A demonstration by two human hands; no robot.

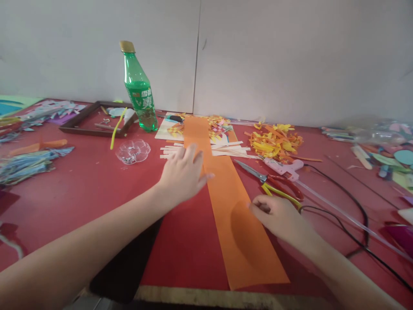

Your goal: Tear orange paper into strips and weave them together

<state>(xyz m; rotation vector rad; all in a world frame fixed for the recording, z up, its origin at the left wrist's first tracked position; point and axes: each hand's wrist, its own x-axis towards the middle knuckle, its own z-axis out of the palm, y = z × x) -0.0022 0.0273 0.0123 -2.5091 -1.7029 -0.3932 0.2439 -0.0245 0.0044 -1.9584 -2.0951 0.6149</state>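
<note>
A long orange paper strip (226, 202) runs from the middle of the table towards its front edge. My left hand (182, 174) is over the strip's left edge at mid-length, fingers spread and nothing in its grasp. At the strip's right edge, my right hand (280, 215) has its fingers curled, thumb and forefinger pinched at the paper's border. Several pale narrow paper strips (230, 149) stick out on both sides beneath the orange strip. Just beyond my right hand lie scissors (267, 176) with red and yellow handles, and a pink glue gun (284, 167).
A green bottle (140, 92) stands behind a clear dish (133, 152) and beside a dark frame (97, 131). Yellow and orange paper shreds (277, 142) are heaped at back right. A black cord (358, 206) crosses the right side. A blue fringed bundle (35, 163) lies left.
</note>
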